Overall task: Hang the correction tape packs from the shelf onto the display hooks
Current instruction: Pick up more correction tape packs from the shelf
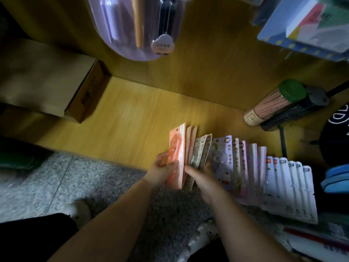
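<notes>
A row of correction tape packs stands fanned on edge along the front of a yellow wooden shelf: orange ones at the left, green and purple in the middle, white at the right. My left hand grips the orange packs at the left end of the row. Fingers of my right hand are pushed in between the orange and the green packs, with the purple packs leaning against its back. No display hooks are in sight.
A brown cardboard box lies on the shelf at the left. A tube with a green cap and dark items lie at the right. A purple translucent case and blue packaging hang overhead. Grey speckled floor lies below.
</notes>
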`<state>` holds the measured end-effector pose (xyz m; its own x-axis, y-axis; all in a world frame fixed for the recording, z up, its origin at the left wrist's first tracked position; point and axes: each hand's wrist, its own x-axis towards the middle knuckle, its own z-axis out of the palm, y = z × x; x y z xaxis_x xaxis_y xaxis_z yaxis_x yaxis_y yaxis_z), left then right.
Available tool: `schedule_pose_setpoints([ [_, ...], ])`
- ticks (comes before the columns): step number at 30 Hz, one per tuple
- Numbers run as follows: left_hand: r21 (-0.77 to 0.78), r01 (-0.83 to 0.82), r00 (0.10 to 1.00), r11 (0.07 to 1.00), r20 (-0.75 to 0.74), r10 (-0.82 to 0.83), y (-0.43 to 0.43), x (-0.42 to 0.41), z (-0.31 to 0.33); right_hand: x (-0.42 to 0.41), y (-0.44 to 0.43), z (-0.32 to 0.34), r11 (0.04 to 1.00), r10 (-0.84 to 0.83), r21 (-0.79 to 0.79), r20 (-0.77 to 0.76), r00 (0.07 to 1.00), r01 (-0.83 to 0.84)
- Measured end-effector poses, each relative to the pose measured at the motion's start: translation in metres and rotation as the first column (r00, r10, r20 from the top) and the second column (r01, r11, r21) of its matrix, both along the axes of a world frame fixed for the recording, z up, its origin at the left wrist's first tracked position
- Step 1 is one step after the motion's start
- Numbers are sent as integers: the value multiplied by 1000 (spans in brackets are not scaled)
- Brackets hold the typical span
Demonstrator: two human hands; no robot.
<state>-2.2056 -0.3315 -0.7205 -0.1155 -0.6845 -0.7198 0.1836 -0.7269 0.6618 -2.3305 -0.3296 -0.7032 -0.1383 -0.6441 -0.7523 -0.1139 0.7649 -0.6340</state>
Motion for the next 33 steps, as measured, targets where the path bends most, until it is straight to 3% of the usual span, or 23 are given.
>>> schedule_pose_setpoints([
  [5, -17, -82, 990, 996, -114, 80, 7, 6, 2, 1, 1, 2, 1000, 0, -24, 81, 997, 2],
  [8, -105, -38, 990, 994, -142, 23, 6, 8, 6, 2, -2, 5, 999, -14, -42, 101, 995, 18],
  [15, -162, -50, 998, 986, -43, 43, 20, 22, 38, 14, 9, 40, 990, 81, -127, 145, 986, -63],
  [22, -289, -24, 998, 957, 41, 38, 54, 44, 111, 28, 53, 101, 970, 80, -241, 252, 964, -17],
  [27, -365, 9, 1000, 931, 8, -7, 93, 44, 171, 31, 87, 156, 939, 141, -341, 267, 953, -43],
  [33, -529, 42, 999, 848, 42, -23, 136, 48, 234, 29, 126, 218, 887, 205, -460, 299, 932, -47],
])
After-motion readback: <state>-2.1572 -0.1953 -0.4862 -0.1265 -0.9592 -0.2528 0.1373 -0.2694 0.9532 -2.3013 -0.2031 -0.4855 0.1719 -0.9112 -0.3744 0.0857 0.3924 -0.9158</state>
